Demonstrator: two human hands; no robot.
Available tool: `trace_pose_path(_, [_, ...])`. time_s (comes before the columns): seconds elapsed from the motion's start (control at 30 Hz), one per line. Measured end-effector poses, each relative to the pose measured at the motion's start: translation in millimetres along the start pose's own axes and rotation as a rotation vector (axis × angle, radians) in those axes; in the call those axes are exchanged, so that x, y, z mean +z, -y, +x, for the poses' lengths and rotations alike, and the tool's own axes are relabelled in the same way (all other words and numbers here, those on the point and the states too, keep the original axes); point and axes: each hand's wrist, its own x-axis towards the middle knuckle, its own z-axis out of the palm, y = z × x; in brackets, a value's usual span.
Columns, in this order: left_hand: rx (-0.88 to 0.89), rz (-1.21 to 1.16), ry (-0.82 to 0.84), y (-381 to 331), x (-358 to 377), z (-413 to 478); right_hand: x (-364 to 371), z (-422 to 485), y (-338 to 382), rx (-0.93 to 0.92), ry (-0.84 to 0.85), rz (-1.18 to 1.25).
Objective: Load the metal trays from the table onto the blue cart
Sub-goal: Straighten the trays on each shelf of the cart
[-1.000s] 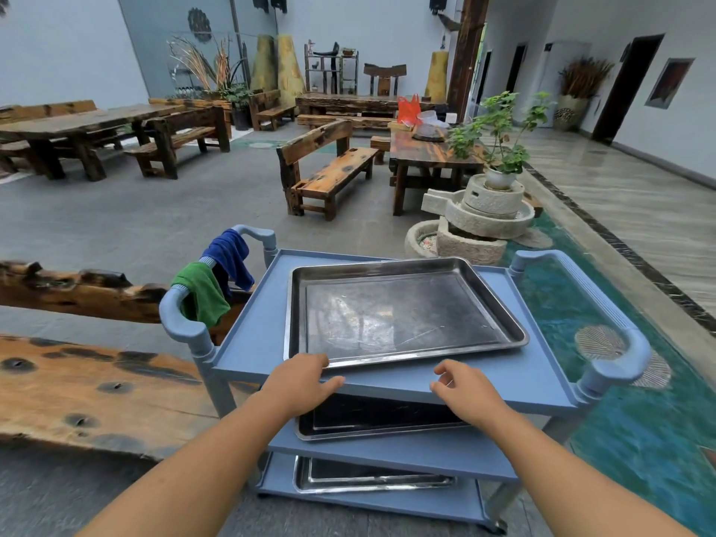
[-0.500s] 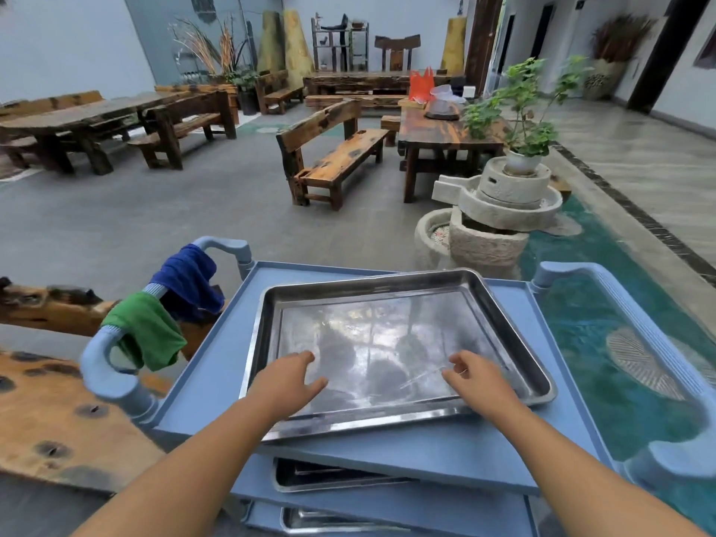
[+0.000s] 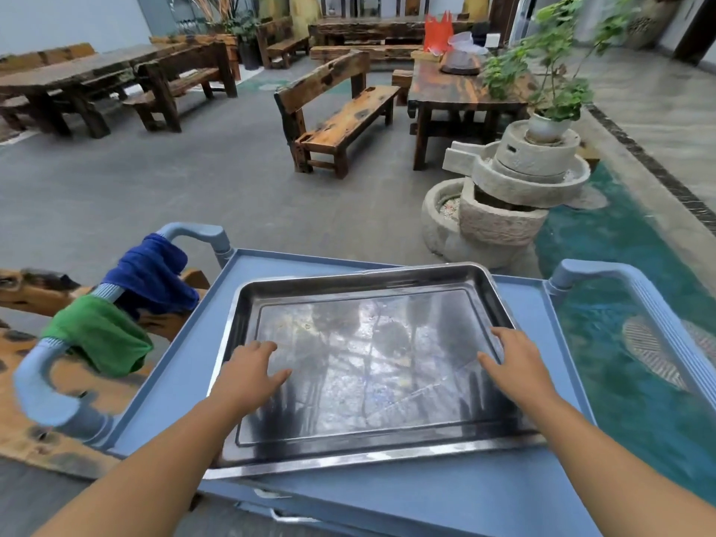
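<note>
- The tray [image 3: 372, 366] lies flat on the top shelf of the cart [image 3: 457, 494], inside its raised rim and roughly centred.
- Your left hand [image 3: 252, 375] rests palm down inside the tray at its left side, fingers spread and flat: a released grip, clasping nothing.
- Your right hand [image 3: 511, 366] rests the same way at the tray's right side, fingertips near the right wall, grip released too.
- The tray's middle lies between your two hands, and its near rim crosses under both forearms.
- The tray's long axis runs left to right across the cart, slightly skewed, with one long edge toward you.
- A blue cloth [image 3: 151, 277] and a green cloth [image 3: 97, 335] hang over the cart's left handle [image 3: 42, 397].
- A wooden tabletop [image 3: 23, 416] sits just left of the cart.
</note>
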Motion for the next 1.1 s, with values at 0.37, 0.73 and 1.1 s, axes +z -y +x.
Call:
trace_pose_path(0.37, [-0.207, 0.023, -0.133, 40, 0, 27, 9, 10, -32, 0.219, -0.059, -0.096])
trace_pose_path(0.73, [-0.308, -0.27, -0.324, 59, 18, 40, 15, 20, -45, 0.296, -0.125, -0.122])
trace_pose_path(1.1, [-0.242, -0.349, -0.28, 64, 14, 67, 14, -5, -40, 0.395, -0.18, -0.051])
